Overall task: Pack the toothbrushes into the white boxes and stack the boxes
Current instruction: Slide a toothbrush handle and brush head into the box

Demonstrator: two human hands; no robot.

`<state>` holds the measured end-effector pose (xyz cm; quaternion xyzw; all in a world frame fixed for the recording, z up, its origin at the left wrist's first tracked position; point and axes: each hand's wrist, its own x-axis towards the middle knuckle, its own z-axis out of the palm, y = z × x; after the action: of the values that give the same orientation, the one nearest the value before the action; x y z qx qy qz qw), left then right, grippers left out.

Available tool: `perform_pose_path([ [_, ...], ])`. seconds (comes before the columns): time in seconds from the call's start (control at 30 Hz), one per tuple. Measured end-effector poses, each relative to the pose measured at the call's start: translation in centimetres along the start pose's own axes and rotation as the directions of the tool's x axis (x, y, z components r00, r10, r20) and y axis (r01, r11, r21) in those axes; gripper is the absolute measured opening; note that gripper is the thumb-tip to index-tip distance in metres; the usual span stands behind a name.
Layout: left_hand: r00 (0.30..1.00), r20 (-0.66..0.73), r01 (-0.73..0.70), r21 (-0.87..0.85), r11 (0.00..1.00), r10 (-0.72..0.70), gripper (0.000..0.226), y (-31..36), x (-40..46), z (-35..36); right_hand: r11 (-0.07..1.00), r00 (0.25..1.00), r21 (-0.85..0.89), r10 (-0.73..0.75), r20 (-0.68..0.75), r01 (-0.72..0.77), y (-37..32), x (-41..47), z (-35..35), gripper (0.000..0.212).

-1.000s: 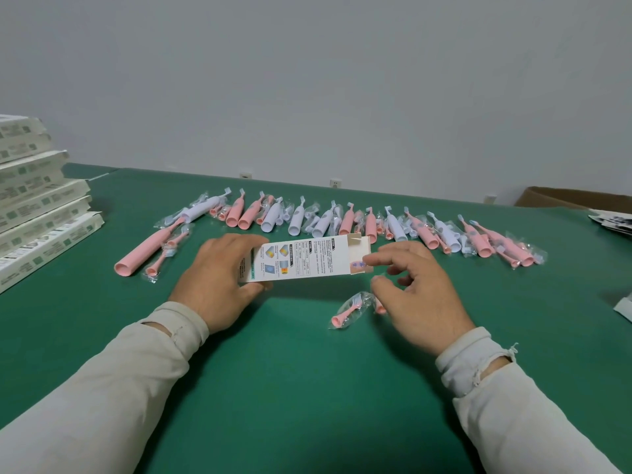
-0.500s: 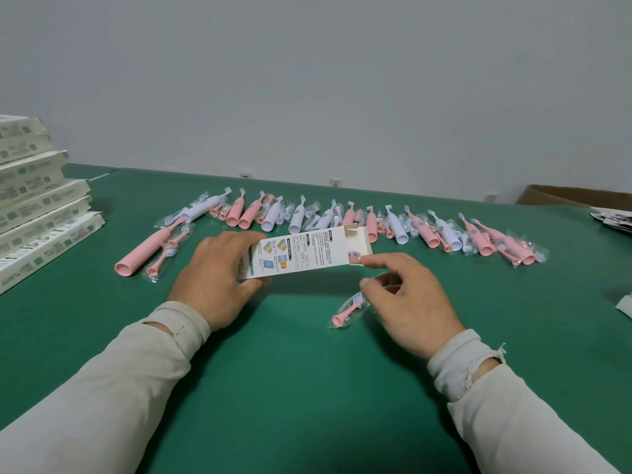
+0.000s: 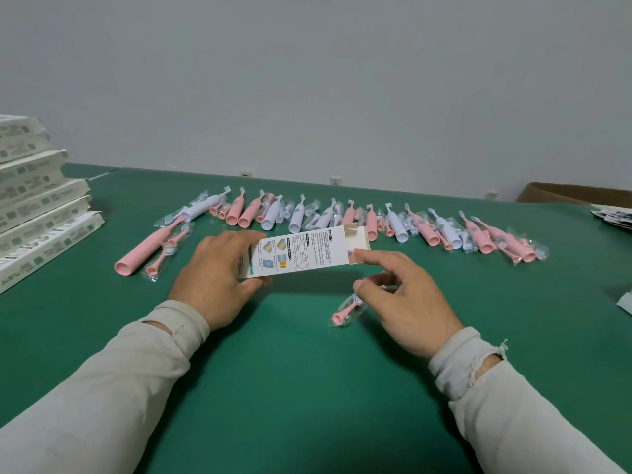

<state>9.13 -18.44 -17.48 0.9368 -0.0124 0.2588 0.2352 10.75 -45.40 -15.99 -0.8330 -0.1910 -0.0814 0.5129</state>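
The person's left hand [image 3: 219,278] grips one end of a white box [image 3: 301,253] held just above the green table [image 3: 307,388], while the right hand [image 3: 407,302] touches a forefinger to its open flap end, fingers loosely curled. A bagged pink brush head [image 3: 347,311] lies below that hand; toothbrushes [image 3: 342,218] line up behind, stacked boxes [image 3: 34,206] far left.

Cardboard carton [image 3: 578,195] beyond green table [image 3: 307,388]
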Motion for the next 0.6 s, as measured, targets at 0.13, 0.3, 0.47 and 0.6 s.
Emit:
perform_pose_path([
  [0.13,1.0,0.002,-0.003,0.024,1.0,0.003,0.059,0.23,0.04,0.0,0.994,0.996,0.106,0.045,-0.071,-0.037,0.07,0.22,-0.03,0.018],
  [0.3,0.999,0.02,-0.025,0.034,0.999,0.025,0.06,0.48,-0.03,-0.05,0.992,0.988,0.114,0.065,-0.137,-0.049,0.19,0.49,-0.15,0.013],
  [0.47,0.998,0.027,-0.054,0.025,0.998,0.053,0.061,0.47,-0.1,-0.02,0.99,0.983,0.102,0.114,-0.141,-0.1,0.25,0.67,-0.36,0.008],
  [0.6,0.996,0.05,-0.071,0.028,0.997,0.07,0.062,0.49,-0.05,-0.02,0.997,0.997,0.049,0.065,-0.028,-0.064,0.37,0.64,-0.93,0.015],
])
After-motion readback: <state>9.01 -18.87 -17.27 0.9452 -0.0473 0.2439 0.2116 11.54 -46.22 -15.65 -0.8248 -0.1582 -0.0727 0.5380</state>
